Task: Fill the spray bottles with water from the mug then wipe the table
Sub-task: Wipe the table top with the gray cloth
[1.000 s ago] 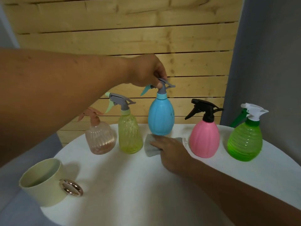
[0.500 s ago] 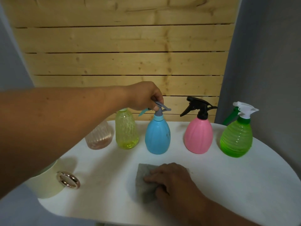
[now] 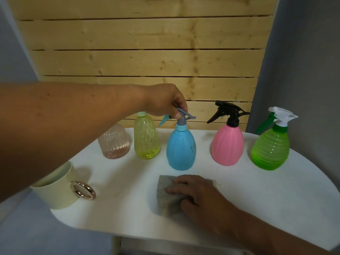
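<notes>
Several spray bottles stand in a row across the back of the white round table: a pale pink one, a yellow one, a blue one, a pink one with a black sprayer and a green one with a white sprayer. My left hand grips the grey spray head of the blue bottle, which stands on the table. My right hand lies flat on a grey cloth in front of the blue bottle. My left forearm hides the tops of the pale pink and yellow bottles.
A cream mug with a shiny ring handle sits at the table's left edge, partly under my left arm. A wooden slat wall rises behind the table, with grey walls on both sides.
The blue bottle was held up above the table and now stands on it. My right hand slid the cloth from beneath the bottle toward the front of the table.
</notes>
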